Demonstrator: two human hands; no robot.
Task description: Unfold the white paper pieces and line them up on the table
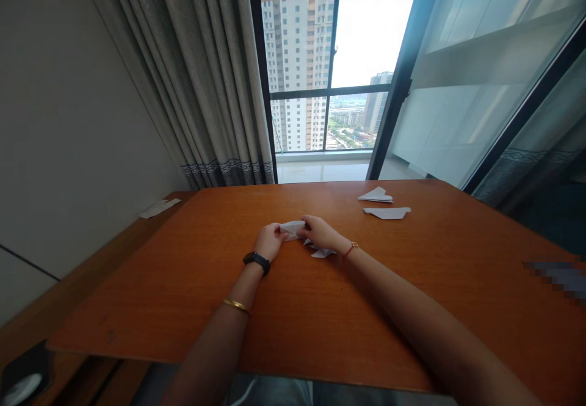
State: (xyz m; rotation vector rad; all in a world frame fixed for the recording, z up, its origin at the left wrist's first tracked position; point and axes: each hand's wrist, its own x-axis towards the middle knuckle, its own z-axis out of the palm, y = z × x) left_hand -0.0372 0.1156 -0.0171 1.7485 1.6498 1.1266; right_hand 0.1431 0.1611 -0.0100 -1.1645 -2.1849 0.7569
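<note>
Near the middle of the wooden table (196, 284), a small folded white paper (292, 228) is held between my two hands. The fingers of my left hand (269, 241) pinch its left end. At its right end, the fingers of my right hand (320, 233) close on the paper. Several pointed pieces of folded white paper (323, 253) lie on the table just under my right hand, partly hidden by it. The exact shape of the held paper is too small to make out.
Toward the far right of the table lie a folded paper plane (376, 195) and another folded white paper (387, 213). A white strip (159, 208) rests on the ledge at left. Beyond the table stand a curtain (196, 76) and a window (329, 93).
</note>
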